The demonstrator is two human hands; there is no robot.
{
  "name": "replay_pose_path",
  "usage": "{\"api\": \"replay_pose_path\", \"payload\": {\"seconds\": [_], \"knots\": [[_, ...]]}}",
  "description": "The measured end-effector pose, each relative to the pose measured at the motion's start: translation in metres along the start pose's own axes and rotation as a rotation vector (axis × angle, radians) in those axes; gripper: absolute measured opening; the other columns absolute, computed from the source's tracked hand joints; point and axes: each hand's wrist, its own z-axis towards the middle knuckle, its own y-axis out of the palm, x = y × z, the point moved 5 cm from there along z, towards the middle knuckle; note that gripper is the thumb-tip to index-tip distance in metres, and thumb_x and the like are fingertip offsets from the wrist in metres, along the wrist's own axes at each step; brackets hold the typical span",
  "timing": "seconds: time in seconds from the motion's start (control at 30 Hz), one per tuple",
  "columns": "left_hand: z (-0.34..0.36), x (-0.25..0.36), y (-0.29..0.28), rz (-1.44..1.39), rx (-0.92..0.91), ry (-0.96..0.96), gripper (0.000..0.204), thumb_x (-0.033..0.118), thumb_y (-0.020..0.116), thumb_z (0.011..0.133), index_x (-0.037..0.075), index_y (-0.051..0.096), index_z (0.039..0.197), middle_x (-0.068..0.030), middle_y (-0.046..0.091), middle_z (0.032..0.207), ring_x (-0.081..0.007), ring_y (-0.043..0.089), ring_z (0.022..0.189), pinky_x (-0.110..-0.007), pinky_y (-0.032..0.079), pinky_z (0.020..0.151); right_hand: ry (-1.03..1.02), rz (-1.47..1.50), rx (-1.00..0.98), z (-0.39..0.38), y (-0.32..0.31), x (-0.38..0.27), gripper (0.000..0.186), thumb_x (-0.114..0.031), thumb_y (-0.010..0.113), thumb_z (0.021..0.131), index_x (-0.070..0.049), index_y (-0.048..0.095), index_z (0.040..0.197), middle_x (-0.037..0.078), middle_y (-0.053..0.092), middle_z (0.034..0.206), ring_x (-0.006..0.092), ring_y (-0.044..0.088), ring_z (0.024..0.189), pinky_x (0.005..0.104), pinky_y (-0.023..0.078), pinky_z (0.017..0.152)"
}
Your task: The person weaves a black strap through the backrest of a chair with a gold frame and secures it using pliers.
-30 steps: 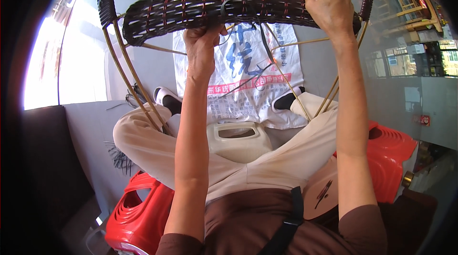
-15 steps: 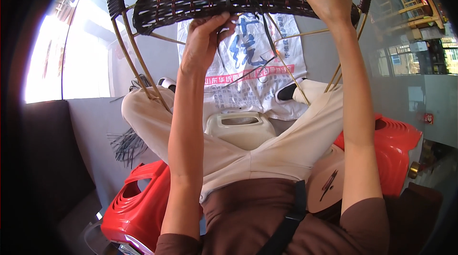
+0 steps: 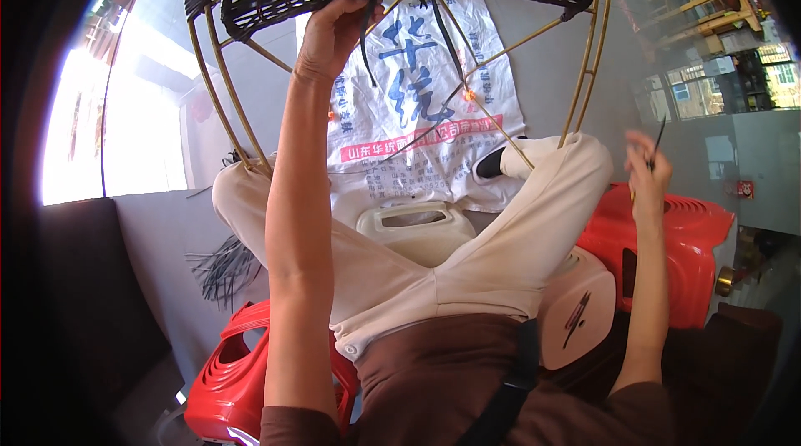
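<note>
The left hand [image 3: 329, 35] was at the near edge of the dark woven panel [image 3: 288, 0] at the far side of the scene, its bent fingers against a black strip [image 3: 368, 52], though whether they gripped it could not be told. The right hand [image 3: 648, 172], well apart to the right, was closed around a thin dark tool [image 3: 661, 131]. Gold metal bars [image 3: 591, 71] flanked the panel, a white sack [image 3: 392, 125] lay below, and a cream stool [image 3: 392, 236] stood nearer.
</note>
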Motion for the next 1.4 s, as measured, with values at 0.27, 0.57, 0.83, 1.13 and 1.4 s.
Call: {"api": "replay_pose_path", "payload": {"seconds": [0.27, 0.57, 0.83, 1.13, 1.4], "knots": [[0.019, -0.022, -0.078, 0.337, 0.064, 0.181, 0.021, 0.008, 0.052, 0.083, -0.005, 0.057, 0.098, -0.0119, 0.058, 0.096, -0.0202, 0.056, 0.090, -0.029, 0.045, 0.085, 0.375, -0.112, 0.163, -0.151, -0.126, 0.173, 0.011, -0.003, 0.043, 0.078, -0.009, 0.052, 0.081, -0.004, 0.038, 0.059, 0.0053, 0.034, 0.051, 0.0207, 0.029, 0.046], [0.016, -0.017, -0.075, 0.200, 0.137, 0.032, 0.022, 0.013, 0.049, 0.084, -0.003, 0.059, 0.096, -0.0115, 0.061, 0.091, -0.0197, 0.057, 0.086, -0.029, 0.043, 0.085, 0.562, -0.355, 0.274, -0.191, -0.122, 0.165, 0.020, -0.011, 0.045, 0.086, -0.008, 0.052, 0.105, -0.002, 0.042, 0.057, 0.0059, 0.038, 0.041, 0.0201, 0.029, 0.035], [0.009, -0.015, -0.002, -0.037, 0.101, 0.147, 0.021, 0.008, 0.047, 0.077, -0.004, 0.054, 0.092, -0.0128, 0.059, 0.085, -0.0205, 0.056, 0.075, -0.030, 0.045, 0.077, 0.395, -0.748, 0.320, -0.284, -0.170, 0.298, 0.021, -0.016, 0.052, 0.083, -0.002, 0.050, 0.099, 0.006, 0.046, 0.073, 0.0158, 0.048, 0.059, 0.0284, 0.040, 0.051], [-0.002, -0.010, 0.011, 0.041, 0.166, 0.236, 0.016, 0.007, 0.049, 0.081, -0.003, 0.058, 0.090, -0.0114, 0.060, 0.086, -0.0202, 0.058, 0.079, -0.031, 0.047, 0.080, 0.305, -0.876, 0.117, -0.278, -0.145, 0.258, 0.045, -0.010, 0.053, 0.079, 0.001, 0.043, 0.121, 0.019, 0.046, 0.096, 0.0301, 0.047, 0.085, 0.0359, 0.039, 0.076], [0.003, -0.006, -0.003, 0.044, 0.052, 0.251, 0.016, 0.011, 0.055, 0.080, 0.002, 0.065, 0.089, -0.0104, 0.063, 0.089, -0.0209, 0.061, 0.083, -0.032, 0.048, 0.084, -0.150, -0.782, 0.173, -0.135, -0.071, 0.100, 0.033, -0.002, 0.051, 0.080, 0.001, 0.049, 0.113, 0.018, 0.047, 0.099, 0.0316, 0.050, 0.090, 0.0361, 0.041, 0.079]]}}
